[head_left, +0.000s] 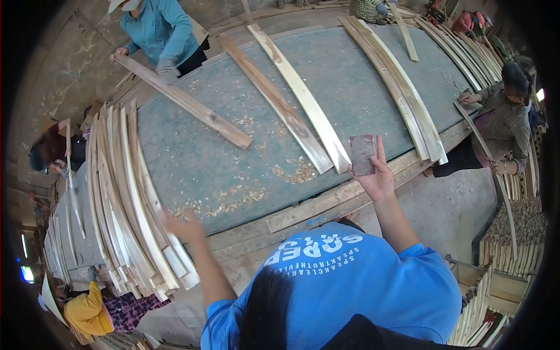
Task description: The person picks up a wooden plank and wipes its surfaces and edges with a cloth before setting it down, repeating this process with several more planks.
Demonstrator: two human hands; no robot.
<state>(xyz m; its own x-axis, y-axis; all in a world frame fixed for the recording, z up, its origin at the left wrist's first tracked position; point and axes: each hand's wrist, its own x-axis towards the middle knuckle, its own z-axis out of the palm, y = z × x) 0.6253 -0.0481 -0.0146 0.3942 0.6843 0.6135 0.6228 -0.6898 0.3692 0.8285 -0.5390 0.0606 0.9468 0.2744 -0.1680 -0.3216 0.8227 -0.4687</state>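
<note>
In my right hand (pixel 377 181) is a flat, brown-grey rectangular block (pixel 362 155) that looks like a sanding block, raised above the table's near edge. My fingers grip its side and lower end. My left hand (pixel 185 226) is smeared by motion, beside the row of wooden strips (pixel 140 192) on the left; whether it touches one cannot be made out. A pale wooden strip (pixel 303 96) reaches from the far side to just left of the block. Beside it lies a browner strip (pixel 274 105).
The green-topped table (pixel 204 169) carries scattered wood shavings (pixel 297 172). Across it, a person in teal (pixel 169 29) holds a board (pixel 186 105). At right, another person (pixel 501 116) handles a thin strip. More strips (pixel 402 87) lie right of centre. A yellow-sleeved person (pixel 90 309) is at lower left.
</note>
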